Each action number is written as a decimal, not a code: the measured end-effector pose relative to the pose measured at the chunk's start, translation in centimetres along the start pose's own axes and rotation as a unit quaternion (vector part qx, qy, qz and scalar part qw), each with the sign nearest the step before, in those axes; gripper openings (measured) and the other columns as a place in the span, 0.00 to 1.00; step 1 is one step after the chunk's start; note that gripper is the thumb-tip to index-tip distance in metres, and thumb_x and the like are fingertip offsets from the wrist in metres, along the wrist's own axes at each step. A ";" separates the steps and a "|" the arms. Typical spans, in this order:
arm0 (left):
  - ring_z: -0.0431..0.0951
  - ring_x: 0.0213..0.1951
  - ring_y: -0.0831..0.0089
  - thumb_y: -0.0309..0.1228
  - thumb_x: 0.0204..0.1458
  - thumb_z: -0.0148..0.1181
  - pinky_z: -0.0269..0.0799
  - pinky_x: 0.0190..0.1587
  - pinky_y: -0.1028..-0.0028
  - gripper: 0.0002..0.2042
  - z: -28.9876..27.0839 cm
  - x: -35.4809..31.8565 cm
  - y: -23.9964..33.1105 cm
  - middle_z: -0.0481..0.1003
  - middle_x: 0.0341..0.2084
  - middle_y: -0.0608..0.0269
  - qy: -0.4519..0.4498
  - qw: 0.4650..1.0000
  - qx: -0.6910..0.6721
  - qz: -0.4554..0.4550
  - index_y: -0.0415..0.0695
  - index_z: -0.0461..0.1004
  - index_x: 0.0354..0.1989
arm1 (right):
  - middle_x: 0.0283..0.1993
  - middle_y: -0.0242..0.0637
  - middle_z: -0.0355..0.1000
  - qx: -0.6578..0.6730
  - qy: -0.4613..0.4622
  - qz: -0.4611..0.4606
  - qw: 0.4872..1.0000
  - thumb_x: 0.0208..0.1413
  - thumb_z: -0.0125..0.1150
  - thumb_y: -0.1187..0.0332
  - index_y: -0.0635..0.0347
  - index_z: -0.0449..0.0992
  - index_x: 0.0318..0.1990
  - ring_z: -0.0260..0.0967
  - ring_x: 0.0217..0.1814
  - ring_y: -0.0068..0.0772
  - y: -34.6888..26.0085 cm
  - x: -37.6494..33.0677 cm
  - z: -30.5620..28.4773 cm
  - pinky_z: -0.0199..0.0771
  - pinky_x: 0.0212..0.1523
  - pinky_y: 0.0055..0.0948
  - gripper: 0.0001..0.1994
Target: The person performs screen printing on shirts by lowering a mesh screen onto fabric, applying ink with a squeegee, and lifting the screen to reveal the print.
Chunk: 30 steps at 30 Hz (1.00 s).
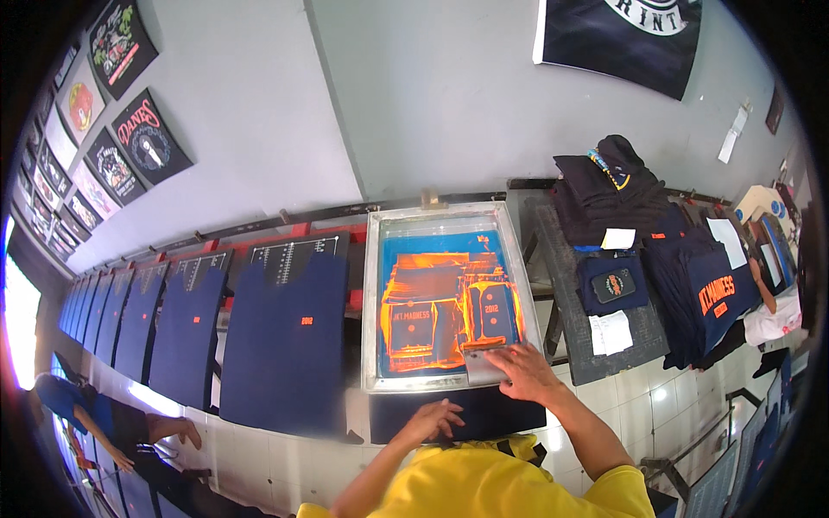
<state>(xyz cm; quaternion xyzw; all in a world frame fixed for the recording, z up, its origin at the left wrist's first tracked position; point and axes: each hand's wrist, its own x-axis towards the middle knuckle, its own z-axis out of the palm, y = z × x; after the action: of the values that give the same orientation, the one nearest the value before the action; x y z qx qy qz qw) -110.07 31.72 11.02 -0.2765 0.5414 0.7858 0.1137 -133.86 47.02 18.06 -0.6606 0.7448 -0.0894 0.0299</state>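
Observation:
A silk-screen frame [372, 302] with a pale metal rim lies in front of me over a board that carries dark navy fabric [509, 413]. Orange ink [423, 354] is smeared across its blue mesh, around two stencilled areas. My right hand [522, 371] grips a flat grey squeegee [484, 367] at the frame's near right corner, with its blade edge on the inked mesh. Below the frame's near edge, my left hand [436, 421] hangs over the navy fabric, fingers apart and slightly bent, holding nothing.
Navy shirts [285, 363] with small orange prints lie on a row of boards running left. At right, a dark table [622, 350] bears folded garments [604, 198] and printed navy shirts [704, 281]. Another person [112, 423] bends at lower left; someone's arm [762, 281] shows far right.

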 end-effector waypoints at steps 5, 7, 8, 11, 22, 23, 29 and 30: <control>0.65 0.20 0.80 0.48 0.69 0.36 0.54 0.18 0.82 0.25 1.8 3.5 -0.5 0.76 0.31 0.60 -0.020 0.984 -0.177 -0.006 0.37 0.68 0.55 | 0.46 0.32 0.74 -0.027 0.001 0.045 0.999 0.40 0.73 0.64 0.54 0.74 0.47 0.69 0.52 0.35 1.2 2.3 0.3 0.62 0.53 0.39 0.23; 0.60 0.18 0.81 0.47 0.69 0.38 0.53 0.19 0.82 0.23 1.6 4.0 -1.0 0.71 0.25 0.65 -0.013 0.975 -0.221 -0.007 0.37 0.69 0.51 | 0.45 0.32 0.74 0.002 0.021 0.050 0.999 0.40 0.73 0.64 0.54 0.75 0.44 0.69 0.50 0.36 1.1 2.3 0.2 0.63 0.52 0.40 0.21; 0.59 0.18 0.81 0.46 0.69 0.39 0.53 0.19 0.81 0.21 1.4 4.4 -1.4 0.68 0.23 0.67 -0.008 0.967 -0.253 -0.017 0.39 0.69 0.48 | 0.44 0.31 0.74 0.010 0.045 0.056 0.997 0.39 0.73 0.65 0.55 0.76 0.43 0.70 0.49 0.37 1.5 2.8 0.3 0.63 0.50 0.40 0.20; 0.56 0.18 0.82 0.45 0.69 0.43 0.52 0.20 0.81 0.17 1.3 5.1 -1.6 0.61 0.20 0.71 -0.008 0.943 -0.330 -0.045 0.42 0.68 0.40 | 0.42 0.31 0.75 0.018 0.108 0.076 0.991 0.38 0.72 0.68 0.56 0.77 0.41 0.71 0.46 0.39 4.3 5.0 0.8 0.64 0.46 0.41 0.19; 0.53 0.17 0.83 0.45 0.67 0.45 0.48 0.19 0.80 0.16 0.8 4.8 -1.3 0.57 0.18 0.76 -0.034 0.923 -0.376 -0.082 0.46 0.67 0.35 | 0.39 0.38 0.77 -0.004 0.141 0.114 0.983 0.41 0.70 0.68 0.57 0.77 0.36 0.72 0.44 0.43 11.7 14.2 2.1 0.64 0.44 0.43 0.13; 0.53 0.17 0.83 0.45 0.67 0.45 0.48 0.19 0.80 0.16 0.8 4.7 -1.2 0.57 0.18 0.76 -0.034 0.924 -0.373 -0.081 0.46 0.67 0.35 | 0.38 0.38 0.77 -0.007 0.132 0.114 0.985 0.41 0.70 0.67 0.57 0.78 0.35 0.73 0.43 0.42 11.7 14.4 2.2 0.65 0.44 0.43 0.12; 0.53 0.16 0.83 0.43 0.68 0.44 0.48 0.18 0.82 0.15 0.6 4.5 -1.2 0.57 0.18 0.75 -0.059 0.908 -0.403 -0.093 0.45 0.66 0.36 | 0.34 0.46 0.79 0.076 -0.042 0.228 0.970 0.33 0.71 0.63 0.62 0.81 0.35 0.77 0.39 0.48 14.3 16.4 -0.6 0.74 0.43 0.42 0.18; 0.53 0.16 0.83 0.44 0.68 0.44 0.48 0.18 0.82 0.15 0.6 4.6 -1.1 0.57 0.17 0.76 -0.058 0.909 -0.402 -0.093 0.45 0.66 0.36 | 0.34 0.48 0.80 0.165 -0.085 0.267 0.946 0.31 0.70 0.62 0.64 0.81 0.37 0.79 0.37 0.47 15.7 16.5 -1.1 0.77 0.40 0.38 0.22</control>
<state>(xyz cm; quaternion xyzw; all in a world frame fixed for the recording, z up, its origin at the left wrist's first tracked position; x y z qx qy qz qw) -113.47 32.16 7.75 -0.3018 0.1440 0.9374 0.0968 -151.44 32.59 17.65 -0.4287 0.8634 -0.1433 0.2240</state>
